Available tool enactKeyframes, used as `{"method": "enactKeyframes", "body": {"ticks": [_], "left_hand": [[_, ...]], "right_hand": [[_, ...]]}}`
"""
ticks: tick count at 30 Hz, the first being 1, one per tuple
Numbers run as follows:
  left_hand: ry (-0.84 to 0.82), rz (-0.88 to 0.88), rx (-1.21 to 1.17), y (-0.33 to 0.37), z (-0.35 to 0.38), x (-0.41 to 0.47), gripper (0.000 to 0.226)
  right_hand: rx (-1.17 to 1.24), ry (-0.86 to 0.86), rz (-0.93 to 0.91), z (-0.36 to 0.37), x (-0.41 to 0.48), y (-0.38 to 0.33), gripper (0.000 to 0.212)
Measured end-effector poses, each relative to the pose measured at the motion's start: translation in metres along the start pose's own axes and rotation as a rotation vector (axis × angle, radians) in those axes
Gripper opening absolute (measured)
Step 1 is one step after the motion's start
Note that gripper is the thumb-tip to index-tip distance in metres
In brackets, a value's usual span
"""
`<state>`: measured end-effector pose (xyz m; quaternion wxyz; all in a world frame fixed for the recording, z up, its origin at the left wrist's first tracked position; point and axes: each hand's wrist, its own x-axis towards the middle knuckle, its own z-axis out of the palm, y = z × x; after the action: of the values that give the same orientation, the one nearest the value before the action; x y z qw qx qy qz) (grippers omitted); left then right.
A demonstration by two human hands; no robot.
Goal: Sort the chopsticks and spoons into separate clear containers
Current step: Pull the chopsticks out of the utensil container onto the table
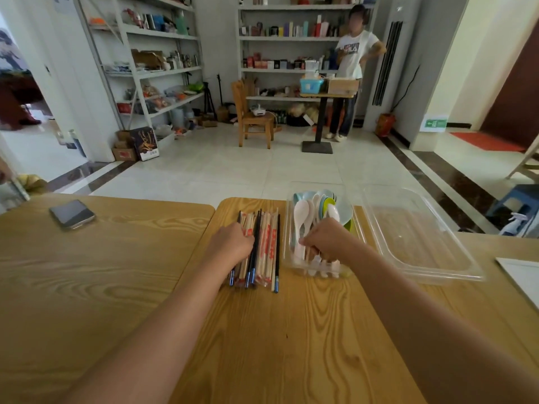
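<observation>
Left hand (233,243) curls fingers round wrapped wooden and black chopsticks (265,243) on light wooden table (291,330); right hand (326,240) grips white plastic spoons (301,220) inside narrow clear plastic container (287,225).

My rectangular wooden table (291,330) is honey-yellow with wavy dark brown grain. The thin pale wooden chopsticks (267,243) sit in see-through wrappers with red print. The slim black chopsticks (277,249) among them end in shiny blue tips. The rounded plastic spoons (300,220) I see are mostly white, with a few pale blue ones and some lime green behind. The narrow clear plastic container (288,228) and the wide clear plastic tray (423,243) are both colourless. The flat rectangular phone (72,214) is dark grey and glossy. Ahead of me, the tiled floor (233,170) is off-white with a dark brown marbled border.
</observation>
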<state>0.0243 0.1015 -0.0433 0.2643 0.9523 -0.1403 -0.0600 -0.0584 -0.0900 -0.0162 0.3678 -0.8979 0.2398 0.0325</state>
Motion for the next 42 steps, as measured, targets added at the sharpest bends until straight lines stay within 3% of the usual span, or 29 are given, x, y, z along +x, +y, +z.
{"method": "enactKeyframes", "body": {"ticks": [4,8,12,16,24,26,30,33,37,42], "left_hand": [[0.138,0.113,-0.045,0.023,0.000,-0.006,0.005],[0.224,0.243,-0.145,0.061,0.008,-0.015,0.020],[0.116,0.335,-0.110,0.090,0.024,-0.019,0.018],[0.068,0.305,-0.107,0.091,0.026,-0.018,0.018],[-0.061,0.237,-0.212,0.077,0.024,-0.017,0.021],[-0.074,0.230,-0.244,0.074,0.025,-0.016,0.022],[-0.097,0.196,-0.333,0.070,0.024,-0.014,0.018],[-0.097,0.161,-0.371,0.070,0.023,-0.013,0.012],[-0.099,0.145,-0.383,0.073,0.021,-0.018,0.009],[-0.129,0.126,-0.458,0.077,0.016,-0.027,0.015]], "right_hand": [[0.063,0.171,0.107,-0.037,0.000,0.016,0.019],[0.000,0.176,0.176,-0.049,-0.007,0.022,0.030],[0.008,0.127,0.144,-0.042,-0.010,0.024,0.030],[0.042,0.080,0.118,-0.022,-0.003,0.011,0.022],[-0.220,-0.089,0.165,0.012,0.014,-0.011,0.033],[-0.138,-0.102,0.193,0.015,0.017,-0.009,0.032],[0.382,-0.066,0.278,0.001,0.010,-0.004,0.024],[0.568,-0.105,0.264,-0.016,-0.008,-0.003,0.024],[0.631,-0.187,0.244,-0.024,-0.038,0.001,0.025],[0.516,-0.102,0.157,-0.024,-0.063,0.000,0.023]]}}
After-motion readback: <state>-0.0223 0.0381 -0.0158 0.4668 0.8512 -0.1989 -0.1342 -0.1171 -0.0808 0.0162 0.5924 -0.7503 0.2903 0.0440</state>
